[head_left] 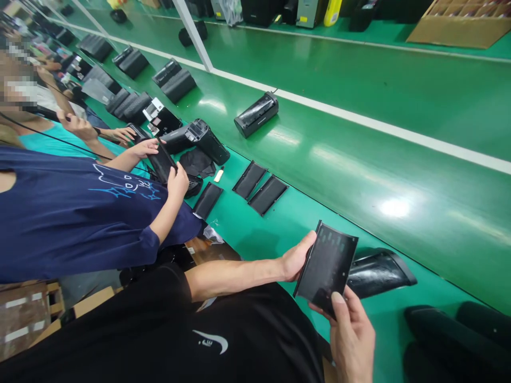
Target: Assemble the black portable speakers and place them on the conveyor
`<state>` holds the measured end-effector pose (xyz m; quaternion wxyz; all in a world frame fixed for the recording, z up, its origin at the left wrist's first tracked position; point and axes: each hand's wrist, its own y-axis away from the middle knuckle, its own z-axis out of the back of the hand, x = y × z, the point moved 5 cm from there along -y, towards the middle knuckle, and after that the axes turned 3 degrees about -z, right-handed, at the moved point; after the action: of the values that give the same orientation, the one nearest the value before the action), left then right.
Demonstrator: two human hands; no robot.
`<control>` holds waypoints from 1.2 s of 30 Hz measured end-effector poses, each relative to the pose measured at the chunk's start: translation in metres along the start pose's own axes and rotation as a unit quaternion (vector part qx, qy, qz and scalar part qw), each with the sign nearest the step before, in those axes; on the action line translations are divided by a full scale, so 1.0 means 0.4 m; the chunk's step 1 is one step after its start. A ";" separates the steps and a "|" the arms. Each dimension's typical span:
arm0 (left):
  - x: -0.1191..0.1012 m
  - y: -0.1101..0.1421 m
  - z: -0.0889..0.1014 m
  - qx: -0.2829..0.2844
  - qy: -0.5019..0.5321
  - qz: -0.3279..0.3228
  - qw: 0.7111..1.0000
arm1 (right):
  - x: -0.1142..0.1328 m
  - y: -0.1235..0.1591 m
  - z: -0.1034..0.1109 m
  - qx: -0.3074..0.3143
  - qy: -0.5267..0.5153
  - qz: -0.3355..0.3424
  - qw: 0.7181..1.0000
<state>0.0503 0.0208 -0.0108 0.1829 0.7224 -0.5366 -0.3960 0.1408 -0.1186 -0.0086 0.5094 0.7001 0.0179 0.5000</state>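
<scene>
One black curved panel [327,266], held up over the green surface [243,234], tilted, its broad face toward the camera. Left hand [299,258] closed on its left long edge; right hand [351,330] pinching the lower right corner, thumb on the face. Glossy black housing [381,274] lies just behind the panel, by the far edge of the surface. Dark rounded housings [447,340] at the surface's right end, partly cut off, blurry. Two loose panels [268,194] side by side near the far edge, left of the held one; third loose panel [208,200] closer to the near edge. Small cream-coloured piece [219,175] between them and an upright black speaker [211,144].

Co-worker in a navy shirt [120,207] at the left, both hands on a long black housing [159,162]. More people further left along the line, blurry.

Past the far edge: shiny green strip with a white stripe [359,122]; one black cylindrical speaker [256,114] on it, others in a row toward the upper left. White post [195,37] stands by the stripe. Far side of the room: yellow bottle [332,12], open cardboard box [455,29]. Cardboard boxes [24,319] also lower left, below surface level.
</scene>
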 end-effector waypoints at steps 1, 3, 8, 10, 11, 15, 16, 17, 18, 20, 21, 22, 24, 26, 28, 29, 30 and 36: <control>-0.002 0.004 -0.002 0.003 0.007 -0.001 1.000 | 0.002 0.002 0.004 -0.002 0.015 0.002 1.000; -0.005 0.013 -0.005 0.008 0.024 0.000 1.000 | 0.007 0.004 0.009 -0.010 0.045 -0.004 0.999; 0.004 0.008 -0.004 0.015 0.061 -0.015 0.998 | 0.024 0.009 0.005 0.000 0.097 -0.014 0.995; 0.019 -0.009 0.007 0.001 0.074 -0.029 0.997 | 0.022 0.010 0.004 0.005 0.114 -0.017 0.993; 0.027 -0.018 0.014 -0.005 0.083 -0.034 0.996 | 0.019 0.011 0.004 0.004 0.118 -0.021 0.993; 0.041 -0.033 0.046 0.016 0.116 -0.067 0.991 | 0.007 0.008 0.019 -0.027 0.043 -0.019 0.999; 0.035 -0.028 0.058 0.023 0.119 -0.079 0.989 | 0.007 0.005 0.024 -0.032 0.012 -0.014 0.999; 0.027 -0.020 0.072 0.025 0.120 -0.085 0.989 | 0.008 0.000 0.029 -0.035 -0.013 -0.011 0.999; 0.018 -0.011 0.087 0.023 0.118 -0.082 0.989 | 0.009 -0.007 0.035 -0.037 -0.030 -0.010 0.999; 0.000 0.008 0.117 0.022 0.104 -0.044 0.993 | 0.013 -0.027 0.046 -0.043 -0.047 -0.012 0.998; -0.007 0.016 0.129 0.025 0.093 -0.018 0.995 | 0.016 -0.039 0.051 -0.044 -0.054 -0.013 0.997; -0.014 0.024 0.138 0.029 0.080 0.005 0.996 | 0.018 -0.051 0.054 -0.043 -0.064 -0.013 0.997; -0.023 0.034 0.149 0.030 0.055 0.032 0.998 | 0.021 -0.072 0.054 -0.030 -0.090 -0.018 0.995; -0.029 0.040 0.155 0.015 0.034 0.019 0.999 | 0.017 -0.085 0.049 -0.015 -0.116 -0.037 0.992; -0.030 0.042 0.154 -0.002 0.022 -0.011 1.000 | 0.005 -0.088 0.050 -0.031 -0.129 -0.069 0.989; -0.028 0.042 0.151 -0.005 0.019 -0.024 1.000 | -0.003 -0.088 0.052 -0.049 -0.131 -0.087 0.986; -0.025 0.042 0.149 -0.006 0.016 -0.031 0.999 | -0.010 -0.086 0.055 -0.069 -0.128 -0.102 0.984; -0.015 0.045 0.136 0.021 -0.033 -0.037 0.999 | -0.026 -0.083 0.072 -0.109 -0.103 -0.103 0.983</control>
<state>-0.0033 0.0287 -0.0299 0.1353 0.7324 -0.5229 -0.4146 0.1722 -0.1283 -0.0394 0.6307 0.6823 -0.0176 0.3692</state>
